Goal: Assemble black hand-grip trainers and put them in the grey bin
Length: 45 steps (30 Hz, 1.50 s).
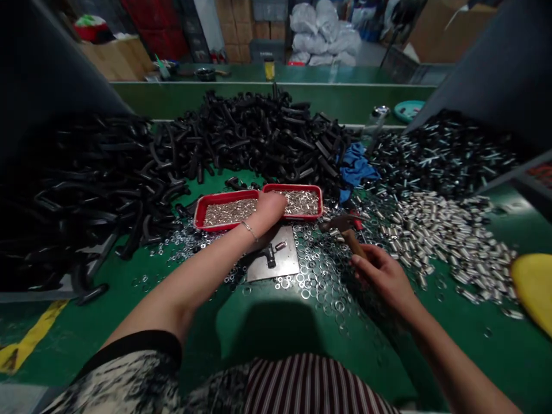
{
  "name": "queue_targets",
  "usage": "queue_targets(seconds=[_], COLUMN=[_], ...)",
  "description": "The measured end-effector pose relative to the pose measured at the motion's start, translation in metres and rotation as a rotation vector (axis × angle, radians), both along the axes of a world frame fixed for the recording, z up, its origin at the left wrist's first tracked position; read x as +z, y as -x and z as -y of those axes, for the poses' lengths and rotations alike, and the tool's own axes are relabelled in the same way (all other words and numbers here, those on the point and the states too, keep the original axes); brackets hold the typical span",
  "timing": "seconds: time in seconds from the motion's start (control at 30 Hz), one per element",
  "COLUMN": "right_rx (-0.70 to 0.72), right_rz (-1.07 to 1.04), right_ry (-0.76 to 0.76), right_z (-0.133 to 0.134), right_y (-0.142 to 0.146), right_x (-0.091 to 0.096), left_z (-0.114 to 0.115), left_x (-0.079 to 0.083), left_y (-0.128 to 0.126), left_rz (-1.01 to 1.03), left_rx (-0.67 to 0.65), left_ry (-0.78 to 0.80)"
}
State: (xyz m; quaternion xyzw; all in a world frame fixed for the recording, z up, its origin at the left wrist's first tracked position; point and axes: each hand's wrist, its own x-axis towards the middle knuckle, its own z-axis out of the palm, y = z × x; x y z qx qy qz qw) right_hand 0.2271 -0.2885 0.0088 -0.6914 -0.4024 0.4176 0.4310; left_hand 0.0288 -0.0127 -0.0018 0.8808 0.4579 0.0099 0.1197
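My left hand (271, 207) reaches over the inner ends of two red trays, its fingers bunched together at the small metal pins (301, 202) in the right-hand red tray (319, 208). What those fingers hold, if anything, is hidden. The left-hand red tray (199, 214) holds more tiny metal parts. Below the trays lies a metal plate (287, 265), carrying a black T-shaped part (269, 256) and a small spring (280, 245). My right hand (386, 276) is wrapped round the wooden handle of a hammer (354, 244), with the head raised to the upper left, right of the plate.
Black handle-like parts (259, 129) are heaped behind and to the left. Silver cylinders (444, 230), dark bolts (452, 149) and washers (321, 287) spread at right. A blue cloth (357, 164) and a clear bottle (375, 123) stand behind; a yellow object (535, 290) sits far right.
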Motion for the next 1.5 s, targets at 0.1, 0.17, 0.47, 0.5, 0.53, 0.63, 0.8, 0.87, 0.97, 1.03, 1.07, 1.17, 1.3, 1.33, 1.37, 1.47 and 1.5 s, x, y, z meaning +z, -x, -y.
queue_targets(seconds=[0.1,0.17,0.47,0.5,0.53,0.63,0.8,0.87,0.97,1.03,1.07,1.17,1.3,1.33,1.37,1.47,1.5], right_rx=[0.059,0.098,0.199,0.201,0.209,0.254,0.188,0.249,0.501,0.647,0.691,0.720,0.730,0.736,0.739,0.739,0.738], right_rz=[0.206,0.318,0.494,0.535,0.576,0.729,1.044,1.053,1.041,1.036,1.034,1.031,1.034,1.036,1.038,1.059,1.075], right_ry=[0.028,0.078,0.128,0.112,0.097,0.059,-0.129,-0.192,-0.194,-0.171,-0.160,-0.156,-0.208,-0.222,-0.234,-0.272,-0.283], right_z=[0.016,0.033,0.054,0.049,0.043,0.027,0.055,0.092,0.152,0.177,0.182,0.173,0.143,0.138,0.134,0.129,0.127], right_y=[-0.028,-0.045,-0.105,-0.111,-0.116,-0.121,-0.094,-0.075,-0.046,-0.031,-0.025,-0.015,-0.010,-0.009,-0.009,-0.007,-0.007], right_x=[0.008,0.009,-0.021,-0.025,-0.028,-0.034,-0.038,-0.042,-0.052,-0.059,-0.062,-0.069,-0.069,-0.069,-0.069,-0.071,-0.073], left_z=[0.001,0.004,0.022,0.023,0.023,0.026,0.094,0.147,0.225,0.260,0.271,0.282,0.282,0.282,0.282,0.284,0.284], left_x=[0.000,0.001,0.010,0.010,0.010,0.010,0.001,-0.009,-0.029,-0.041,-0.045,-0.054,-0.060,-0.062,-0.063,-0.068,-0.069], left_y=[-0.001,-0.003,-0.002,0.000,0.002,0.010,0.024,0.033,0.046,0.053,0.055,0.054,0.048,0.048,0.047,0.046,0.046], left_rz=[-0.105,-0.192,-0.276,-0.258,-0.232,-0.086,0.347,0.456,0.429,0.381,0.354,0.308,0.317,0.319,0.316,0.296,0.290], left_rx=[0.029,0.020,-0.043,-0.039,-0.034,0.000,-0.114,-0.359,-0.824,-0.996,-1.033,-1.021,-0.979,-0.970,-0.963,-0.964,-0.971], left_ry=[-0.057,-0.104,-0.207,-0.216,-0.226,-0.272,-0.239,-0.094,0.157,0.230,0.247,0.250,0.216,0.204,0.191,0.161,0.154])
